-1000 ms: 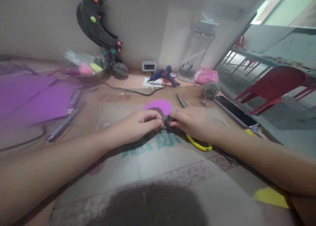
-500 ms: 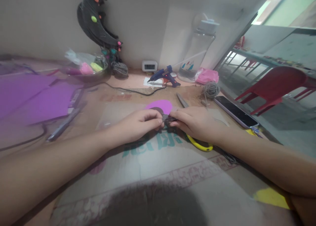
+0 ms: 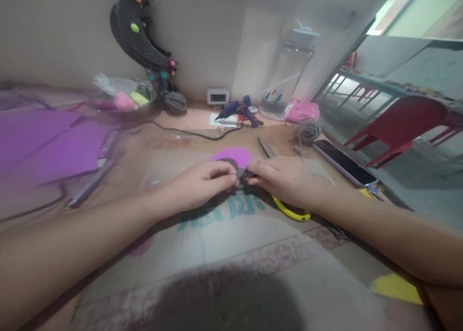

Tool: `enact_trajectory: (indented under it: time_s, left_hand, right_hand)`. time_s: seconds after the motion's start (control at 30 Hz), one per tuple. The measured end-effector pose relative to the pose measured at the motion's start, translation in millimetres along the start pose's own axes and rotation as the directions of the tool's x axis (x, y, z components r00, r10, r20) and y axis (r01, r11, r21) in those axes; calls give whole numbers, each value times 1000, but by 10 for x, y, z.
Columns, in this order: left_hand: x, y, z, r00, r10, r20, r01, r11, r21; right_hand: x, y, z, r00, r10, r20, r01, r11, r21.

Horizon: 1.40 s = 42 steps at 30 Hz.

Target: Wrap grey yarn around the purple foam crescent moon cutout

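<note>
My left hand [image 3: 202,184] and my right hand [image 3: 284,179] meet over the middle of the cardboard-covered table [image 3: 231,239]. Both pinch a small dark piece [image 3: 244,175] between their fingertips; what it is I cannot make out. Just behind it lies a pink foam circle [image 3: 233,155] with a dark round piece on it. Yellow-handled scissors [image 3: 291,213] lie under my right wrist.
A blue glue gun [image 3: 238,110] with its cord, a small clock [image 3: 217,96], a large water bottle [image 3: 287,75] and twine balls [image 3: 308,130] stand at the back. A phone [image 3: 343,163] lies at right, purple foam sheets [image 3: 54,150] at left, a bowl of bits [image 3: 125,102] behind.
</note>
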State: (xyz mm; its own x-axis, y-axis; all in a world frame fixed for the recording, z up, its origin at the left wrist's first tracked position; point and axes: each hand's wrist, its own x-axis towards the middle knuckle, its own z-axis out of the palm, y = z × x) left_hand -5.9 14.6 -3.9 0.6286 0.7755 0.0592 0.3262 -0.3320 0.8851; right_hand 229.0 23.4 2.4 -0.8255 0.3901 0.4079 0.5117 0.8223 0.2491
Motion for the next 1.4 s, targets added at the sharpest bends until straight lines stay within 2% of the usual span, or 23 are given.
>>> enact_trajectory:
  time_s: [0.33,0.83,1.07,1.13,1.23,1.4]
  left_hand:
    - [-2,-6,0,1000,-12,-7,11,999,-43]
    - [-4,-2,11,1000,-3,-5,3,1000,-11]
    - [-5,13,26,999,-13,-47,14,1000,4]
    - [-14,36,35,998,-9,-58,13,999,52]
    - [-34,66,52,994,47,-97,-24,975,221]
    - [-54,48,79,971,234,-48,-178,841,511]
  right_hand:
    - [4,-6,-7,1000,8,-11,-8,1000,-2]
    - [-6,3,-6,1000,2,25,-2,1000,-6]
    - [-22,-5,-39,992,122,45,-126,986,110]
    - [-35,3,-45,986,155,57,-163,972,169]
    - [-52,24,-35,968,240,71,-250,930,270]
    - [-22,51,-26,892,444,88,-435,790,432]
